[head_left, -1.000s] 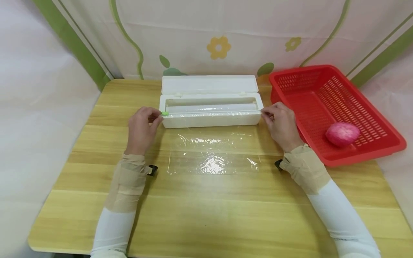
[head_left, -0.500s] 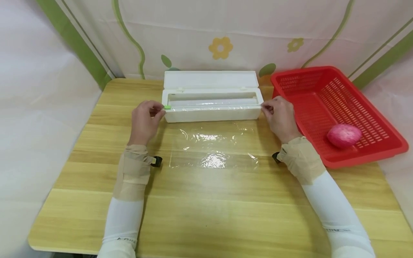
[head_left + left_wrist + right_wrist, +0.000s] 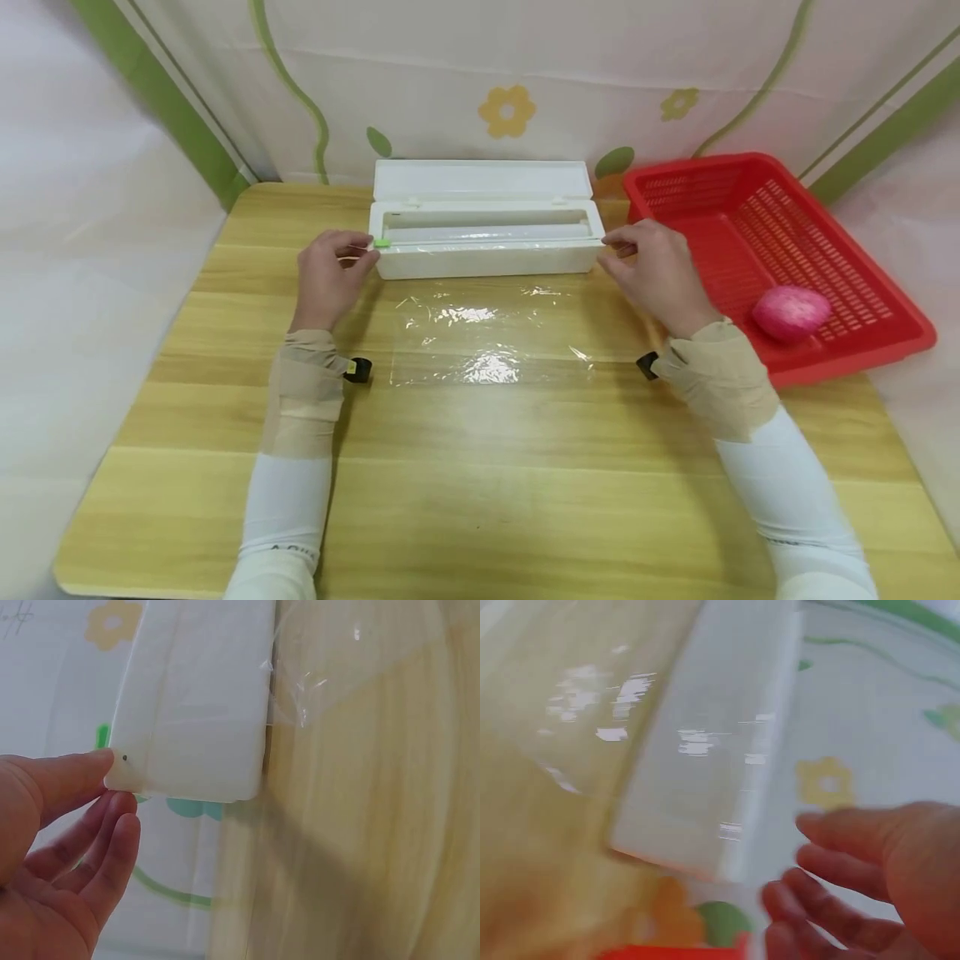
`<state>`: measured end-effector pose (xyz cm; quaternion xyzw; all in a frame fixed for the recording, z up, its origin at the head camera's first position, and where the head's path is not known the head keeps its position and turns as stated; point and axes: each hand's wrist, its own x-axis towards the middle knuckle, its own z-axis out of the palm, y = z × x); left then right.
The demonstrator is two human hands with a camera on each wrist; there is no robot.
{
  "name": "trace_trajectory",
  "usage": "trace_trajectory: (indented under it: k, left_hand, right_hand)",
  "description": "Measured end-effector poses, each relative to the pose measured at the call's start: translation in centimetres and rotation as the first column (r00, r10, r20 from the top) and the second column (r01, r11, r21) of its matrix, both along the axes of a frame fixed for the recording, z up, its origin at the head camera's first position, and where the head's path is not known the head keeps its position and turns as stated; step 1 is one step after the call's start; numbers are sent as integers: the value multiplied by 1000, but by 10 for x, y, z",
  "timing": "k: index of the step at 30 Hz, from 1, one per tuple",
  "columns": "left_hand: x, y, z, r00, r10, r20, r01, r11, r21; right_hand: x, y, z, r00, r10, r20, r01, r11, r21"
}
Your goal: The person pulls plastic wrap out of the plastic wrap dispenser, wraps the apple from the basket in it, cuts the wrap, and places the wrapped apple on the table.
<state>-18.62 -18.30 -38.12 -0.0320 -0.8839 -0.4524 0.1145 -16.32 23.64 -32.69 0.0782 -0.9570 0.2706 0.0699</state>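
A white cling film dispenser box (image 3: 487, 262) stands at the back of the table with its lid (image 3: 483, 179) raised. Inside lies a white roll (image 3: 487, 233); clear cling film (image 3: 491, 337) runs from it over the front edge onto the wood. At the left end of the rail sits a green slider (image 3: 382, 243). My left hand (image 3: 328, 279) pinches the box's left front corner between thumb and fingers. Beside the right end, my right hand (image 3: 660, 271) has its fingers spread and loosely bent; in the right wrist view they are apart from the box (image 3: 697, 750).
A red perforated basket (image 3: 738, 250) stands on the right side of the table, close to my right forearm. In it lies a pink oval fruit-like thing (image 3: 791, 313). A patterned curtain (image 3: 420, 75) hangs right behind the box.
The box has shifted slightly back, away from me, with the film following. My right fingers have let go of the box's right corner. My left hand keeps its pinch.
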Motion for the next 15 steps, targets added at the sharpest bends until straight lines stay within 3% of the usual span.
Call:
trace_trajectory:
  k: [4,9,11,15]
  left_hand:
    - [2,-4,0,1000,16,-3,-16,1000,2]
    - [3,-5,2,1000,26,-4,-26,1000,-11]
    - [3,-3,3,1000,25,2,-25,1000,-14]
    - [2,2,3,1000,19,13,-19,1000,-4]
  right_hand:
    - [13,16,37,998,14,66,-21,994,109]
    - [9,70,70,987,-26,159,-17,964,267]
    - [4,99,75,974,-57,221,-22,940,340]
    - [-6,158,75,930,-94,355,-107,857,505]
